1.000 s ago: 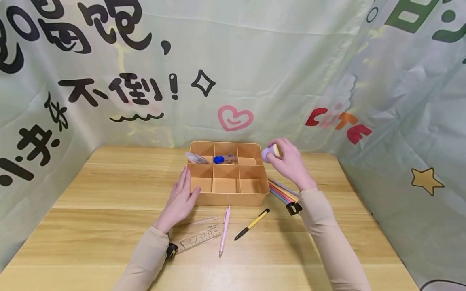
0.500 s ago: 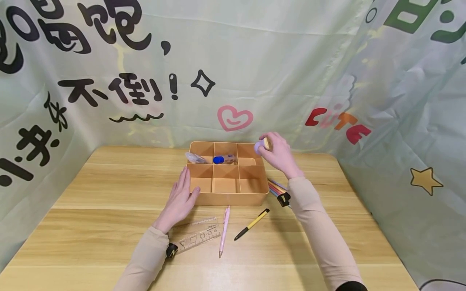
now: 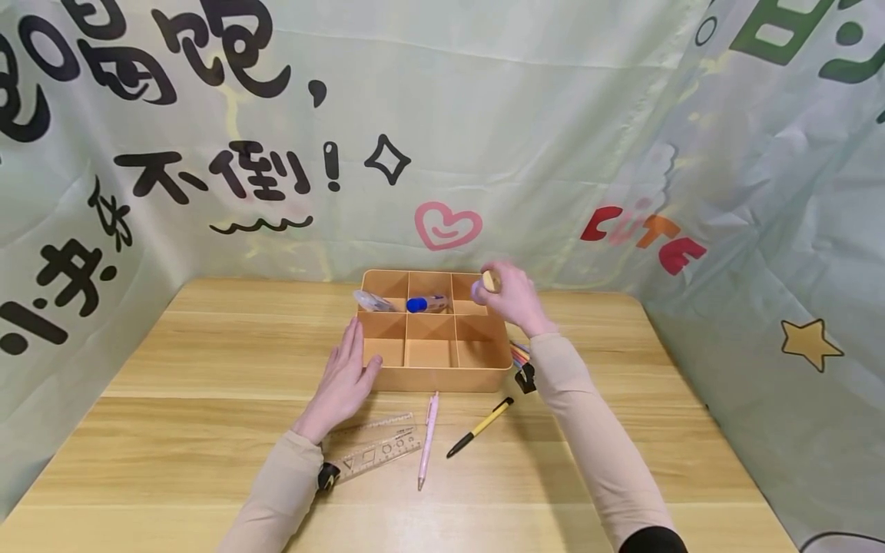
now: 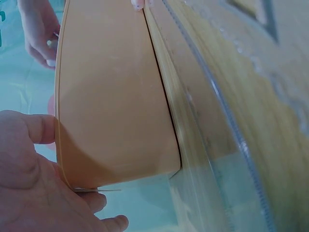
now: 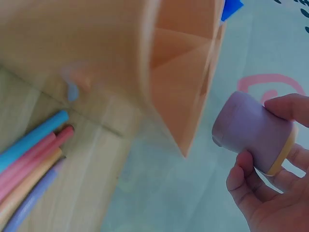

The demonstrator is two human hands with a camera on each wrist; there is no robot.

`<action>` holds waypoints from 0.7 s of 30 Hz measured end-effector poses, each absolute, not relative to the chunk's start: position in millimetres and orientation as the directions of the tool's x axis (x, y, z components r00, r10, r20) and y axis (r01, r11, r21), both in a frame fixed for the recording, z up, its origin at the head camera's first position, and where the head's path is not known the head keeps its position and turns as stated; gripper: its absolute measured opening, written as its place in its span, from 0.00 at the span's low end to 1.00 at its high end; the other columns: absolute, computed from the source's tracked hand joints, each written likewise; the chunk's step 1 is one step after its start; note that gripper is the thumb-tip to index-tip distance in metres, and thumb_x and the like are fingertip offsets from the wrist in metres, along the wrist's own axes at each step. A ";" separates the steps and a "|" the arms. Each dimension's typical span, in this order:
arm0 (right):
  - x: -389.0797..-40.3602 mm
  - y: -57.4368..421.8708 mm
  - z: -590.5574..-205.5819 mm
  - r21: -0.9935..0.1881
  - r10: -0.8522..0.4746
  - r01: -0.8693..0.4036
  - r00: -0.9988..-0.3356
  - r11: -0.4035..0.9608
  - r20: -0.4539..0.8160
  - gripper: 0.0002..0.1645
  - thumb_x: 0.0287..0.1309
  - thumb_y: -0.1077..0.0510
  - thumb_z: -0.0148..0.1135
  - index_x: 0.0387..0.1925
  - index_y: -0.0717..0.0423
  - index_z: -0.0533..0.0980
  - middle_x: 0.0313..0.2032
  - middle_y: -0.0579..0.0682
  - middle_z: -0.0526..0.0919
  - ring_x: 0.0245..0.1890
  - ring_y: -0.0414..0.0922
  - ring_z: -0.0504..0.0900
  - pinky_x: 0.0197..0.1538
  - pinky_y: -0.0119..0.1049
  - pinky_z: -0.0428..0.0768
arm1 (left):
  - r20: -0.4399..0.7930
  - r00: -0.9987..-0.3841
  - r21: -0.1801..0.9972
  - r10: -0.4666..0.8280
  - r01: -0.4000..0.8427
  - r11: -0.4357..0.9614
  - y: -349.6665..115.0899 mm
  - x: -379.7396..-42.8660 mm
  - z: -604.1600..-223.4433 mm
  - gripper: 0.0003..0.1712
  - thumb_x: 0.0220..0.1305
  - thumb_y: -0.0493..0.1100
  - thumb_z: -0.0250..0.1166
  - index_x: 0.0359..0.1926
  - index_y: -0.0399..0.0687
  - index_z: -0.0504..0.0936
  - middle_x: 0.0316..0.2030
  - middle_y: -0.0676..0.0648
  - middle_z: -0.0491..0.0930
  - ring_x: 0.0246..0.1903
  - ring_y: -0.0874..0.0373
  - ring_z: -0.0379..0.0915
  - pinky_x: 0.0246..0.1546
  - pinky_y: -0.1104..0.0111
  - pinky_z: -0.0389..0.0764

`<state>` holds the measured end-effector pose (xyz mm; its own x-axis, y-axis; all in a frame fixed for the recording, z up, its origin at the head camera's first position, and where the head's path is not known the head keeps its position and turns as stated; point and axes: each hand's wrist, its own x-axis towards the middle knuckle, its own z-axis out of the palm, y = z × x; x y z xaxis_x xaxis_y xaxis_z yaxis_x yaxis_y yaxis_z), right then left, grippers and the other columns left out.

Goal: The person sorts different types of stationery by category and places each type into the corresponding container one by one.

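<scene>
My right hand (image 3: 515,299) pinches a small purple barrel-shaped item with a yellow end (image 5: 253,130) between thumb and fingers. It is over the back right compartment of a tan six-compartment organizer box (image 3: 442,380). My left hand (image 3: 342,384) rests against the box's front left corner, its fingers fairly straight. In the left wrist view, that thumb lies at the rim of the box. A blue-capped clear tube (image 3: 420,304) lies in the back middle compartment. A clear plastic piece (image 3: 375,300) pokes out of the back left one.
Clear rulers (image 3: 376,453) lie by my left wrist. A pink pen (image 3: 427,442) and a yellow and black pen (image 3: 480,428) lie in front of the box. Several coloured pencils (image 5: 36,154) lie to its right, partly hidden by my right arm. A printed cloth hangs behind.
My right hand has moved left with the purple item, from beside the box to over its back right compartment. My left hand and the box have stayed in place.
</scene>
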<state>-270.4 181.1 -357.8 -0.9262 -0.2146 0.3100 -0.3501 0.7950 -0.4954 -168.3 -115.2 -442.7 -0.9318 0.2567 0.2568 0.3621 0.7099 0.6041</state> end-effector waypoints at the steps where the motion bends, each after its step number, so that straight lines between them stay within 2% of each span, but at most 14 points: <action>1: -271.4 179.8 -359.8 -0.494 -0.217 -0.346 -0.929 0.798 0.300 0.24 0.57 0.53 0.63 0.52 0.62 0.75 0.51 0.59 0.79 0.52 0.58 0.74 0.55 0.61 0.69 | 0.256 -0.932 0.605 0.257 0.362 0.709 -115.5 -168.2 -442.8 0.40 0.76 0.49 0.44 0.72 0.24 0.39 0.73 0.32 0.33 0.70 0.39 0.36 0.66 0.37 0.45; 5: -275.6 173.6 -367.7 -0.470 -0.229 -0.343 -0.931 0.813 0.284 0.22 0.55 0.54 0.64 0.49 0.61 0.76 0.46 0.58 0.81 0.47 0.56 0.76 0.52 0.58 0.74 | 0.253 -0.932 0.606 0.260 0.362 0.708 -116.0 -168.0 -442.6 0.40 0.76 0.50 0.42 0.72 0.25 0.38 0.73 0.33 0.32 0.71 0.40 0.35 0.67 0.37 0.45; 8: -278.7 168.9 -371.8 -0.453 -0.236 -0.340 -0.933 0.824 0.271 0.20 0.54 0.55 0.65 0.46 0.61 0.77 0.39 0.56 0.82 0.39 0.53 0.77 0.43 0.53 0.78 | 0.258 -0.931 0.608 0.260 0.365 0.704 -116.2 -168.0 -442.6 0.40 0.77 0.51 0.42 0.72 0.25 0.39 0.73 0.32 0.33 0.71 0.40 0.35 0.67 0.37 0.45; 10: -280.2 166.1 -373.4 -0.453 -0.237 -0.329 -0.939 0.828 0.249 0.21 0.53 0.56 0.65 0.48 0.61 0.77 0.38 0.56 0.81 0.36 0.53 0.77 0.40 0.51 0.79 | 0.259 -0.930 0.608 0.259 0.366 0.705 -116.2 -167.9 -442.7 0.40 0.77 0.51 0.41 0.72 0.24 0.39 0.73 0.32 0.33 0.71 0.40 0.35 0.67 0.37 0.44; 12: -281.7 163.6 -375.0 -0.440 -0.242 -0.321 -0.943 0.839 0.228 0.23 0.53 0.56 0.65 0.50 0.62 0.76 0.41 0.57 0.81 0.36 0.53 0.77 0.40 0.51 0.79 | 0.261 -0.930 0.606 0.259 0.367 0.706 -116.3 -168.0 -442.7 0.40 0.77 0.51 0.41 0.72 0.24 0.39 0.73 0.32 0.33 0.71 0.40 0.35 0.67 0.37 0.44; 17: -285.8 159.2 -380.2 -0.386 -0.249 -0.301 -0.952 0.872 0.178 0.25 0.54 0.54 0.63 0.53 0.61 0.75 0.51 0.59 0.81 0.47 0.59 0.78 0.51 0.56 0.78 | 0.247 -0.933 0.604 0.261 0.359 0.712 -116.0 -167.5 -441.8 0.40 0.77 0.52 0.40 0.72 0.25 0.38 0.73 0.33 0.32 0.71 0.40 0.34 0.67 0.38 0.45; 21: -289.2 155.7 -383.2 -0.354 -0.220 -0.248 -0.968 0.902 0.118 0.27 0.54 0.52 0.64 0.56 0.57 0.75 0.54 0.57 0.79 0.48 0.61 0.77 0.50 0.56 0.78 | 0.243 -0.935 0.608 0.259 0.355 0.710 -116.4 -167.5 -441.9 0.41 0.77 0.52 0.41 0.72 0.25 0.38 0.73 0.33 0.32 0.71 0.41 0.33 0.67 0.39 0.44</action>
<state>-289.2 155.7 -383.2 -0.9683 -0.2199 0.1184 -0.2481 0.9016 -0.3544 -167.5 -116.4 -441.9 -0.9347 0.2591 0.2434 0.3552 0.7103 0.6078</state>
